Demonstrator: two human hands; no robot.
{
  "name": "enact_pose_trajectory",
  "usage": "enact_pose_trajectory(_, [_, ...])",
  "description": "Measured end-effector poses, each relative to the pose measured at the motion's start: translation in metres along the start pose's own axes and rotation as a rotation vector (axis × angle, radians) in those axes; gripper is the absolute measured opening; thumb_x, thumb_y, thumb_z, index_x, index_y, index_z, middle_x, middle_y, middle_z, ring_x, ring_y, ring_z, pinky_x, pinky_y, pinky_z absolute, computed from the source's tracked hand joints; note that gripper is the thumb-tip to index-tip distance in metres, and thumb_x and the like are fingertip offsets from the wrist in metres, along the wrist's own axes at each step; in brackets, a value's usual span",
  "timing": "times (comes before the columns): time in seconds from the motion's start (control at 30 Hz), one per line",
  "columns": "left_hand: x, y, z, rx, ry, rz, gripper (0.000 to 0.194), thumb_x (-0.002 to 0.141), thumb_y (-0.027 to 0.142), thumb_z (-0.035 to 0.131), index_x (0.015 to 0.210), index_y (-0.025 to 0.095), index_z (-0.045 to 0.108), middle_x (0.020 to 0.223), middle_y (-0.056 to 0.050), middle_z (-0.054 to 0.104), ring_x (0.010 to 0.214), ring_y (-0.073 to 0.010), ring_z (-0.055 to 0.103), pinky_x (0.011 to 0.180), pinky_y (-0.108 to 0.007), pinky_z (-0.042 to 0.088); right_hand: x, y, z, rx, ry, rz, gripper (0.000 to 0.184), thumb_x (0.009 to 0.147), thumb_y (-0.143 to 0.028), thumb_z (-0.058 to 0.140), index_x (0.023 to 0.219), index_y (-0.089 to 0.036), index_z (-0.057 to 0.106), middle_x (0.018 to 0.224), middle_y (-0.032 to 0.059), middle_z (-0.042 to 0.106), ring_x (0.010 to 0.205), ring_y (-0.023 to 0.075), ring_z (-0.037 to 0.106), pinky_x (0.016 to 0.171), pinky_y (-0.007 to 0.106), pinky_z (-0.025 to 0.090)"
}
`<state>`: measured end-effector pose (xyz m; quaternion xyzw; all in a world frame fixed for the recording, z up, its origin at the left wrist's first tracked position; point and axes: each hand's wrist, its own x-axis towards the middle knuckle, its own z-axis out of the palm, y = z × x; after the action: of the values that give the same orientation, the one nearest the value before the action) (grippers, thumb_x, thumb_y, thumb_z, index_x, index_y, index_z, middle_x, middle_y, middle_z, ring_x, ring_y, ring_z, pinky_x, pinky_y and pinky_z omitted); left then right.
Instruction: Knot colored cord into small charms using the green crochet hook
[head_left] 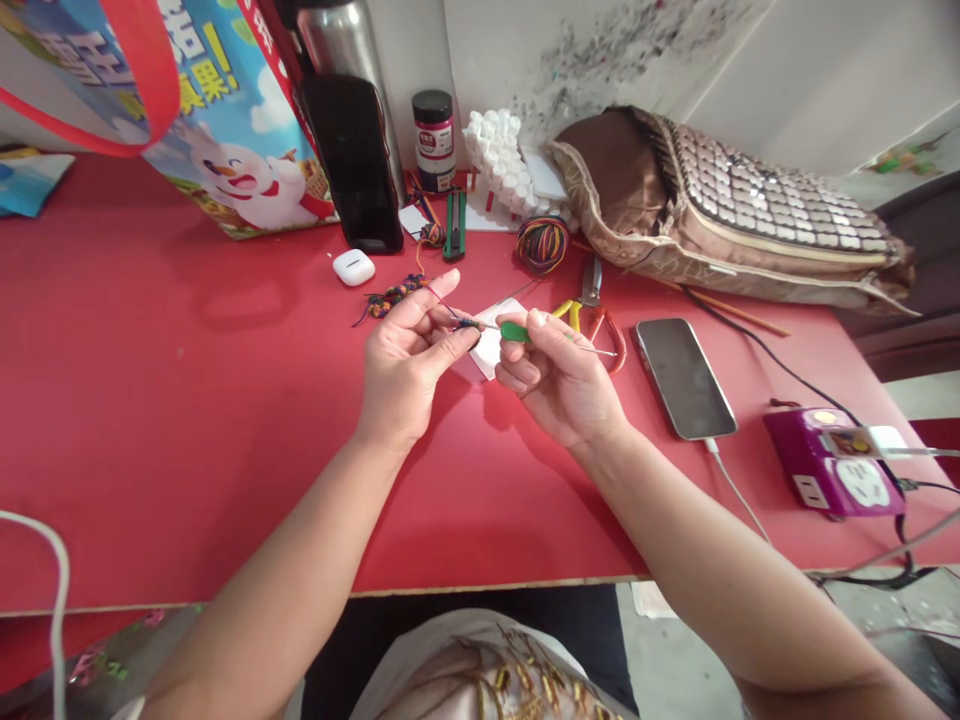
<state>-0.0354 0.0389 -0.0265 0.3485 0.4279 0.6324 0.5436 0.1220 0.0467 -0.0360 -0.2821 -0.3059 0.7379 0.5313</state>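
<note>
Above the red table, my left hand (405, 375) is closed, thumb and fingers pinching a small dark multicoloured crochet piece (469, 326). A strand of yarn runs over its raised index finger. My right hand (570, 390) grips a crochet hook (514, 331) by its green handle. One thin metal end points left and touches the piece; the other end sticks out to the right. Fingers partly hide the piece and the hook's tip. Beyond my left hand lies a knotted multicoloured yarn strip (395, 297). A white card (491, 345) lies under the hands.
Pliers (591, 285) and a multicoloured yarn ball (541, 246) lie behind my right hand. A phone (686, 378) and purple power socket (836, 465) are at right. At the back stand a green cutter (455, 225), a jar (434, 140), a black phone (352, 160) and a bag (247, 120).
</note>
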Motion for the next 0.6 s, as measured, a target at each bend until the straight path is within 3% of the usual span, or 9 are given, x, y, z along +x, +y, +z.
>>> enact_pose_trajectory(0.13, [-0.0012,-0.0009,0.0006,0.021,0.008,-0.023,0.048,0.068,0.010,0.096,0.111,0.027,0.087,0.077,0.005,0.066,0.072,-0.0100,0.064,0.075,-0.025,0.057,-0.0013,0.0002,0.0000,-0.011,-0.006,-0.026,0.024,0.089,-0.043,0.087,0.094,-0.020,0.082,0.071,-0.0023,0.064,0.055,0.0086,0.043,0.055,0.027,0.045])
enact_pose_trajectory(0.43, [-0.0037,0.0003,0.0025,-0.019,-0.029,-0.055,0.049,0.066,0.012,0.097,0.111,0.026,0.086,0.078,0.004,0.069,0.070,-0.0116,0.067,0.069,-0.027,0.059,-0.0050,-0.0017,0.0039,-0.011,-0.018,-0.065,0.022,0.090,-0.041,0.089,0.100,-0.021,0.088,0.073,-0.0016,0.066,0.057,0.0077,0.043,0.056,0.026,0.046])
enact_pose_trajectory(0.6, [-0.0043,0.0014,0.0035,-0.041,-0.016,-0.049,0.050,0.064,0.008,0.096,0.110,0.025,0.087,0.078,0.004,0.070,0.075,-0.0113,0.068,0.076,-0.026,0.060,-0.0051,-0.0033,0.0055,-0.044,-0.037,-0.072,0.027,0.088,-0.046,0.090,0.099,-0.022,0.089,0.074,-0.0017,0.063,0.058,0.0074,0.039,0.056,0.026,0.045])
